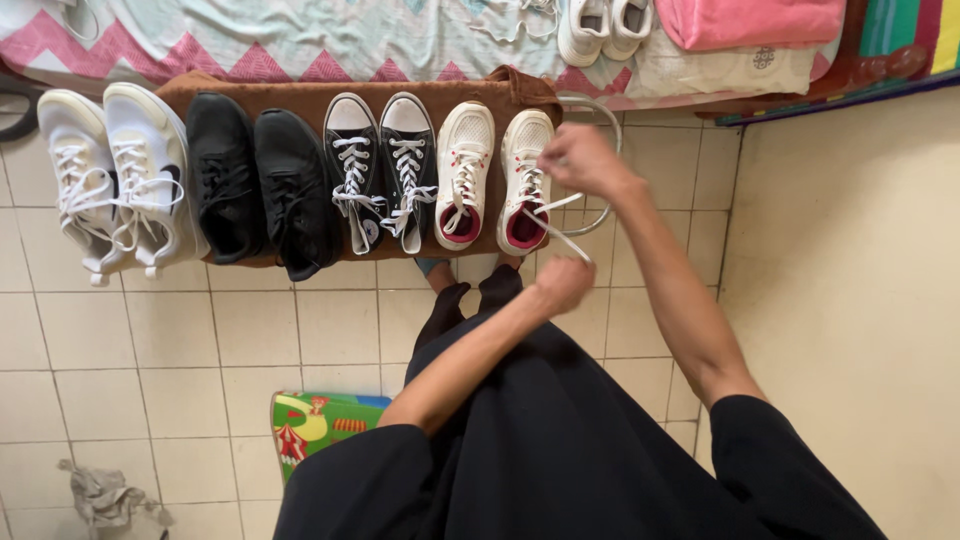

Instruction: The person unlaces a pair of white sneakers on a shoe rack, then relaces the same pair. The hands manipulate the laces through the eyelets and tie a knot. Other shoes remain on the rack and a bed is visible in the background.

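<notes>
A white lace (556,232) is pinched taut between the left hand (563,284) and right hand (580,160), at centre frame, over the white shoe (526,180) on a brown bench (250,95).

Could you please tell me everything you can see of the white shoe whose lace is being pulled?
The white shoe is a lace-up sneaker with a dark red lining, rightmost in the row on the brown cloth, toe towards the bed. Its white lace is partly undone; the right hand holds it above the shoe, the left hand pulls one end taut.
</notes>
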